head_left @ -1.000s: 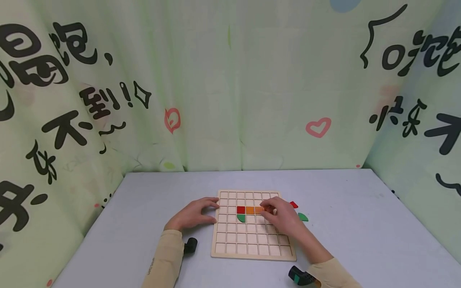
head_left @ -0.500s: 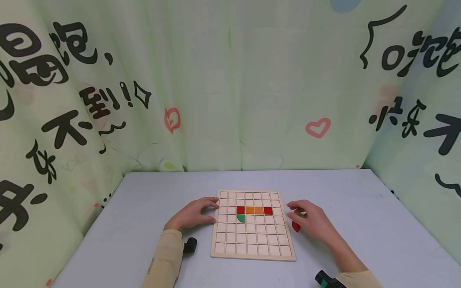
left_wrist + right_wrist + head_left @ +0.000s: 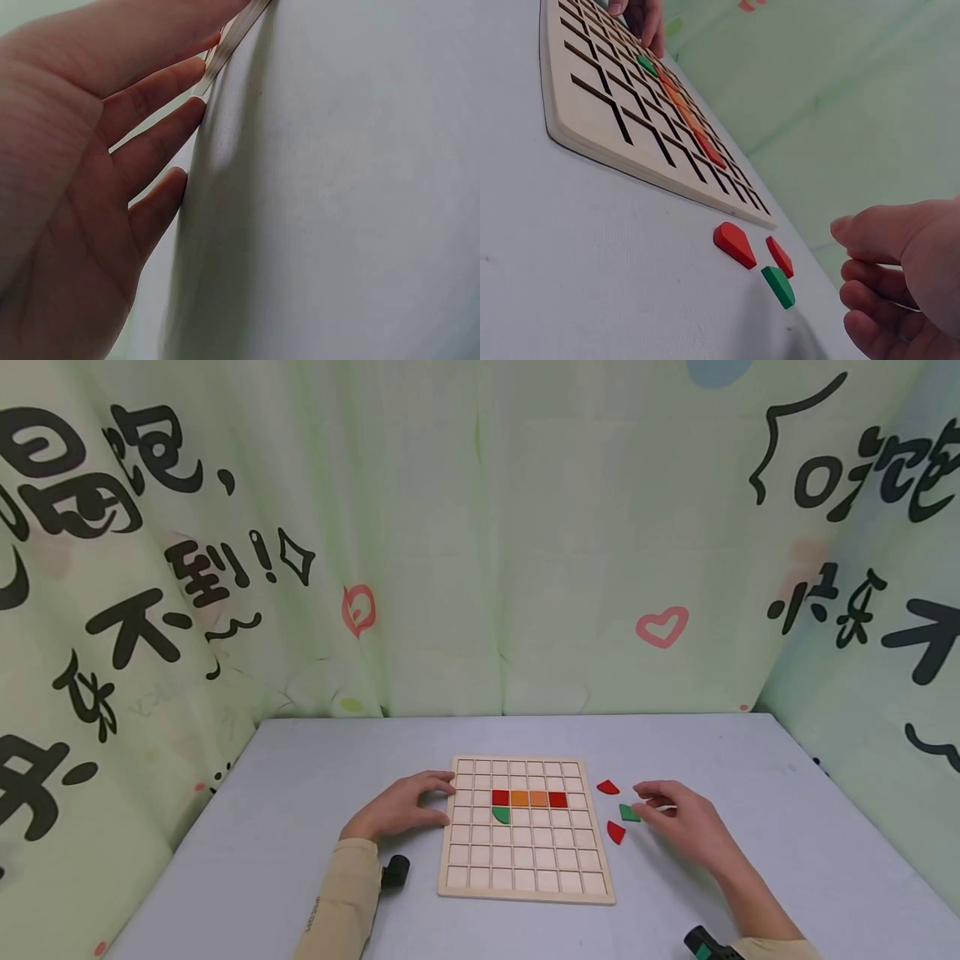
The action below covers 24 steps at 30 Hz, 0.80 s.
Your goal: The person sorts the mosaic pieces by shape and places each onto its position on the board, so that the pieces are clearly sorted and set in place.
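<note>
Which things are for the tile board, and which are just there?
For the tile board:
- wooden grid board
- red square tiles and orange square tiles, in a row on it
- green quarter-round tile, also on it
- loose red pieces and loose green piece, beside it
- left hand, right hand

Just there:
- printed curtain
- white table
- black wrist cameras

White tabletop (image 3: 285, 810), pale green printed curtain (image 3: 570, 527) behind it, folds hanging vertically. Left and right sides curtained too, bold black lettering (image 3: 135, 627) on both. Back panel: pinkish-red heart outline (image 3: 663, 644), blue spot (image 3: 718, 370) at top edge. Diffuse light, soft tabletop shadows.
</note>
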Motion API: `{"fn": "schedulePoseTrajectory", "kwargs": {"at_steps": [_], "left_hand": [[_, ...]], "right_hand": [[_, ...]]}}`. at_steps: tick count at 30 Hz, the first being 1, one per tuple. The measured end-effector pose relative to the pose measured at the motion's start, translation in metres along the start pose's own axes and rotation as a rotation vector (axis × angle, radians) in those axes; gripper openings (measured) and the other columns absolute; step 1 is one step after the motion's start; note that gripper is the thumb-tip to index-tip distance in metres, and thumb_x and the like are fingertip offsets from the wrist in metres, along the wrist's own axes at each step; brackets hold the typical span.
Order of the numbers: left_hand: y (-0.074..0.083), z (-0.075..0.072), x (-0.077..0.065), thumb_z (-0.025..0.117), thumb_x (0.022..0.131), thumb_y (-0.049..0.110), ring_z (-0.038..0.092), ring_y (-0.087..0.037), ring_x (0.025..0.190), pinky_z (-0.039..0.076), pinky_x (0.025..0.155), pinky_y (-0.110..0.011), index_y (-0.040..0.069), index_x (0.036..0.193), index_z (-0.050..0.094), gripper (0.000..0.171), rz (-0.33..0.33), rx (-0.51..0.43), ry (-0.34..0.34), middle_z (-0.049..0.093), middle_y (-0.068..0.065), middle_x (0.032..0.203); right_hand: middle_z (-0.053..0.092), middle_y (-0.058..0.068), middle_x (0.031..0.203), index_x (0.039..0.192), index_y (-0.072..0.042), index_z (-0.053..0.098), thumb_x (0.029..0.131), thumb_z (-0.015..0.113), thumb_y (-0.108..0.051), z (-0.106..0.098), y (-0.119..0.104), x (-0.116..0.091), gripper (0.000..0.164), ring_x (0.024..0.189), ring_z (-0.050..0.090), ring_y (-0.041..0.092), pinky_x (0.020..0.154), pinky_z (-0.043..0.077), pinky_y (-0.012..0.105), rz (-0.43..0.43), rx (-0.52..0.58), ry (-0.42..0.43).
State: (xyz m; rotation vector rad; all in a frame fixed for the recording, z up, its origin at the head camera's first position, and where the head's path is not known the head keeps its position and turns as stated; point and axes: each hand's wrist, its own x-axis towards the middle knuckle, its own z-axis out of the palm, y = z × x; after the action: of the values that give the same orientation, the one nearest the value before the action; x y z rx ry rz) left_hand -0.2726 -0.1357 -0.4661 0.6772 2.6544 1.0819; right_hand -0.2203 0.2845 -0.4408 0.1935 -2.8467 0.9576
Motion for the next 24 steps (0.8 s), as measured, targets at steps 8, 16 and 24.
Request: {"fn": "schedulePoseTrajectory", "kwargs": {"at_steps": [8,16,24], "left_hand": [[-0.002,0.000,0.001,0.079,0.083,0.021,0.037,-0.027,0.140,0.034,0.113,-0.045,0.010,0.122,0.066,0.042,0.006,0.000,-0.004,0.047,-0.002,0.147],[-0.002,0.000,0.001,0.079,0.083,0.021,0.037,-0.027,0.140,0.034,0.113,-0.045,0.010,0.122,0.066,0.042,0.011,0.003,-0.004,0.047,-0.003,0.147],[0.000,0.000,0.000,0.079,0.084,0.021,0.037,-0.027,0.140,0.034,0.113,-0.045,0.010,0.123,0.066,0.043,0.002,0.003,-0.006,0.047,-0.002,0.147]], "right_hand": [[0.064,0.017,0.111,0.121,0.003,0.062,0.090,0.071,-0.021,0.000,0.008,0.001,0.041,0.095,0.062,0.029,0.082,0.057,0.045,0.025,-0.011,-0.032],[0.064,0.018,0.115,0.122,0.003,0.062,0.088,0.072,-0.016,0.006,0.014,0.001,0.040,0.097,0.061,0.030,0.081,0.055,0.045,0.005,-0.040,-0.077],[0.064,0.020,0.120,0.124,0.002,0.062,0.087,0.072,-0.011,0.018,0.015,-0.001,0.041,0.106,0.061,0.036,0.089,0.052,0.053,-0.055,-0.068,-0.058]]}}
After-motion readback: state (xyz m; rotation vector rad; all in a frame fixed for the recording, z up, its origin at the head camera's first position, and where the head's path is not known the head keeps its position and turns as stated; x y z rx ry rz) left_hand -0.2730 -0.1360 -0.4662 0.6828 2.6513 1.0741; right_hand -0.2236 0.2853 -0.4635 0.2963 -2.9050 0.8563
